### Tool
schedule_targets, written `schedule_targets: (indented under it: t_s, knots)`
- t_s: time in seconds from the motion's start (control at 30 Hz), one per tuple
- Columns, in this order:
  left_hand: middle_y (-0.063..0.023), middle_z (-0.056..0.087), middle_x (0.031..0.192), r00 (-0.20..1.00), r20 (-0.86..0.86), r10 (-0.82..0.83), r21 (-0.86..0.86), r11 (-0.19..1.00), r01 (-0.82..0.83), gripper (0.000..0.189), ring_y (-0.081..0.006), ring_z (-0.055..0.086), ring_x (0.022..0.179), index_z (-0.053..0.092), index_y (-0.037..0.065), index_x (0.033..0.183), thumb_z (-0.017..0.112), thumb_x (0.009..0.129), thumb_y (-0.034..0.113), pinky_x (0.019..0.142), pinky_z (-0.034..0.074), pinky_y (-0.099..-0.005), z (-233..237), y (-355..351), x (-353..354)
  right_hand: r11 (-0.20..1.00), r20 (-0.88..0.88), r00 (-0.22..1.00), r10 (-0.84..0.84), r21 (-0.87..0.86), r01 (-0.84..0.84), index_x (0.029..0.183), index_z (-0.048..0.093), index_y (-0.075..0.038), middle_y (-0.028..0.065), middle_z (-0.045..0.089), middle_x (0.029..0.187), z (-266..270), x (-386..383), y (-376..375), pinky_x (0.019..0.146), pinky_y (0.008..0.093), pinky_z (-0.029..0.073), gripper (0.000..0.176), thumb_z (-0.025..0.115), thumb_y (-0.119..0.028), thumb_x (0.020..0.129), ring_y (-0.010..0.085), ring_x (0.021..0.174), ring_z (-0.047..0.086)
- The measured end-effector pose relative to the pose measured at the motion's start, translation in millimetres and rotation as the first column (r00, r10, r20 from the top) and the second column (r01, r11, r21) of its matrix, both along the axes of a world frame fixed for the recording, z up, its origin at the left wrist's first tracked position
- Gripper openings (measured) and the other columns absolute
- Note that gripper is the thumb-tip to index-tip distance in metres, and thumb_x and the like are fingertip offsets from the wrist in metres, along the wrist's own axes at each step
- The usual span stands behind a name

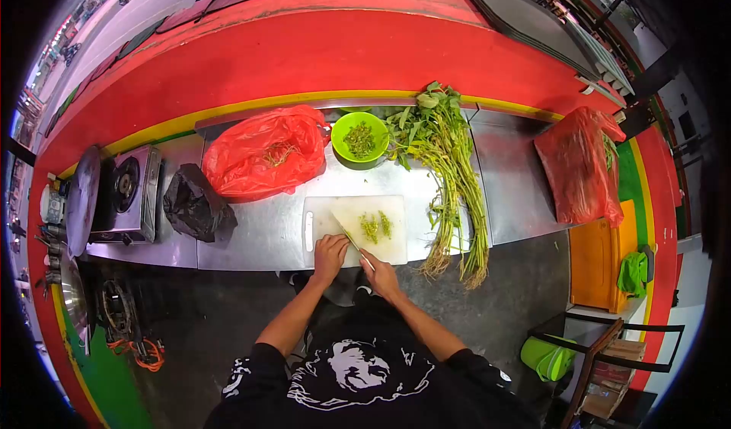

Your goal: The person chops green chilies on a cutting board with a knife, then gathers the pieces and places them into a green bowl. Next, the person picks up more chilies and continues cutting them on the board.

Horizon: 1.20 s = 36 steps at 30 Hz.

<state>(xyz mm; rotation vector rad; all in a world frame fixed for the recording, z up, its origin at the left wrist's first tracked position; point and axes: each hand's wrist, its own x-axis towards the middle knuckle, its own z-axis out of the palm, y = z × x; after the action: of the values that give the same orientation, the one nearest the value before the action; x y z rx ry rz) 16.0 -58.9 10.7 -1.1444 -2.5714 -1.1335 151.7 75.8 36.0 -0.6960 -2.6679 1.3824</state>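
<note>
A white cutting board [320, 208] lies near the counter's front edge. My right hand [380, 278] is wrapped around the handle of a knife [356, 245], whose blade rests over the board and points away to the left. My left hand [331, 255] is closed at the board's front edge, just left of the blade; a bit of green stalk shows by its fingertips, mostly hidden. Chopped green stems [371, 228] lie in short rows right of the knife. Behind the board stands a lime-green bowl [339, 146] with chopped greens [359, 140] inside.
Long leafy stalks with roots [455, 170] lie right of the board and overhang the counter's front edge. At left are an open red plastic bag [259, 155], a black bag [194, 204] and a gas stove [126, 193]. A full red bag [575, 166] stands far right.
</note>
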Motion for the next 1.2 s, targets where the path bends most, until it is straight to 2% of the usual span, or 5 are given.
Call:
schedule_targets:
  t_s: [0.33, 0.57, 0.7, 1.07, 1.2]
  knots:
    - [-0.0035, 0.073, 0.105, 0.997, 0.071, 0.003, 0.094, 0.996, -0.01, 0.016, -0.0257, 0.064, 0.096, 0.075, 0.007, 0.101, 0.073, 0.085, 0.007, 0.082, 0.047, -0.04, 0.4, -1.8, 1.5, 0.975, 0.184, 0.983, 0.027, -0.223, 0.015, 0.135, 0.065, -0.01, 0.0241, 0.073, 0.104, 18.0, -22.4, 10.6, 0.087, 0.0409, 0.055, 0.043, 0.058, -0.039, 0.103, 0.036, 0.1, 0.073]
    - [-0.003, 0.074, 0.105, 0.994, 0.11, -0.015, 0.069, 0.998, 0.008, 0.014, -0.026, 0.065, 0.097, 0.075, 0.007, 0.1, 0.073, 0.086, 0.008, 0.082, 0.047, -0.0406, -9.9, -2.3, -0.2, 0.998, -0.078, 0.997, -0.011, -0.067, 0.006, 0.136, 0.064, -0.008, 0.025, 0.071, 0.116, 2.1, 2.3, -1.9, 0.093, 0.0447, 0.054, 0.042, 0.059, -0.034, 0.103, 0.0424, 0.109, 0.069]
    - [-0.0031, 0.073, 0.106, 0.997, 0.075, -0.01, 0.044, 0.999, 0.007, 0.013, -0.0263, 0.064, 0.096, 0.074, 0.006, 0.1, 0.073, 0.087, 0.009, 0.083, 0.047, -0.0409, 3.6, -0.8, 0.7, 0.993, 0.174, 0.985, 0.009, -0.115, 0.012, 0.135, 0.066, -0.014, 0.0271, 0.07, 0.114, 10.7, -12.0, -0.5, 0.092, 0.0484, 0.054, 0.038, 0.058, -0.034, 0.103, 0.0468, 0.108, 0.066]
    - [-0.0075, 0.072, 0.105, 0.995, 0.104, 0.007, 0.082, 0.996, -0.015, 0.015, -0.0299, 0.064, 0.095, 0.074, 0.004, 0.1, 0.072, 0.086, 0.005, 0.082, 0.048, -0.0416, 1.3, -1.5, 1.9, 0.987, -0.009, 1.0, 0.006, -0.161, -0.007, 0.135, 0.066, -0.012, 0.0267, 0.07, 0.114, -0.2, -12.0, 3.0, 0.093, 0.0447, 0.054, 0.04, 0.058, -0.037, 0.103, 0.0437, 0.108, 0.068]
    - [-0.0077, 0.072, 0.106, 0.993, 0.121, -0.011, 0.082, 0.997, 0.001, 0.014, -0.0296, 0.064, 0.097, 0.073, 0.003, 0.1, 0.072, 0.086, 0.005, 0.083, 0.048, -0.042, 1.9, -1.7, 2.2, 0.994, 0.108, 0.994, 0.013, -0.112, -0.001, 0.137, 0.064, -0.014, 0.0276, 0.07, 0.113, 6.1, -9.2, -0.4, 0.093, 0.0492, 0.054, 0.041, 0.059, -0.037, 0.102, 0.0461, 0.107, 0.067]
